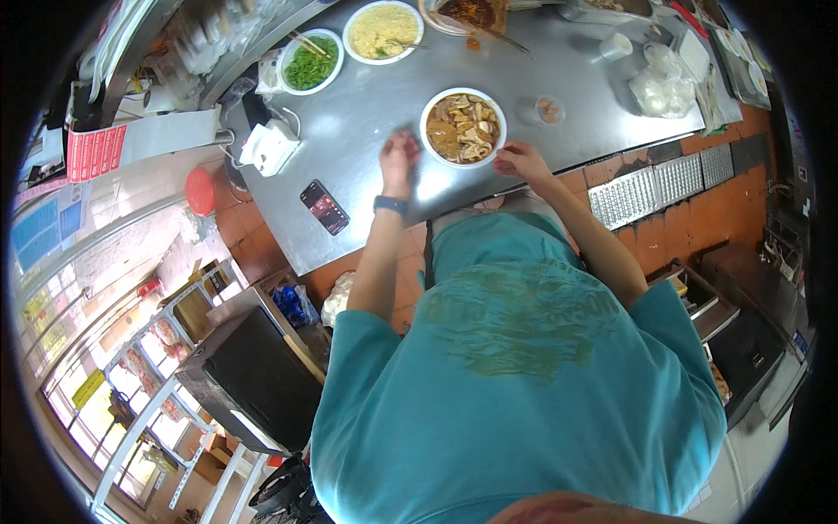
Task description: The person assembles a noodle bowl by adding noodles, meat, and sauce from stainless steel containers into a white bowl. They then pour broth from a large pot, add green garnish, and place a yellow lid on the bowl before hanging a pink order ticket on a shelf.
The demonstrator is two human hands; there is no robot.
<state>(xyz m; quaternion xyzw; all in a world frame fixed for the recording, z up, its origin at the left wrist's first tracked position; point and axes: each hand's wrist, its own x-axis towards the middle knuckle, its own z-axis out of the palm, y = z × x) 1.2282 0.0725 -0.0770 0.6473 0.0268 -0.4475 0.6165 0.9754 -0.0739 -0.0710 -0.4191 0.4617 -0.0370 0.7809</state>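
A round white bowl (424, 125) full of brown broth with pale, sliced pieces of food stands near the front edge of a steel table. My left hand (399, 152) is just left of it, apart from the rim, its fingers slightly blurred and loosely spread with nothing visible in them. At the bowl's lower right side is my right hand (520, 161), thumb and fingers slightly apart. Its fingertips are by the rim; whether they touch it I cannot tell. A dark band (390, 204) circles my left wrist.
Behind stand a bowl of chopped greens (310, 63), a bowl of yellow minced food (382, 31) and a container of dark red sauce (467, 12). A small clear cup (549, 110) sits right, a phone (325, 208) and white device (271, 147) left. The steel table (367, 105) ends before me.
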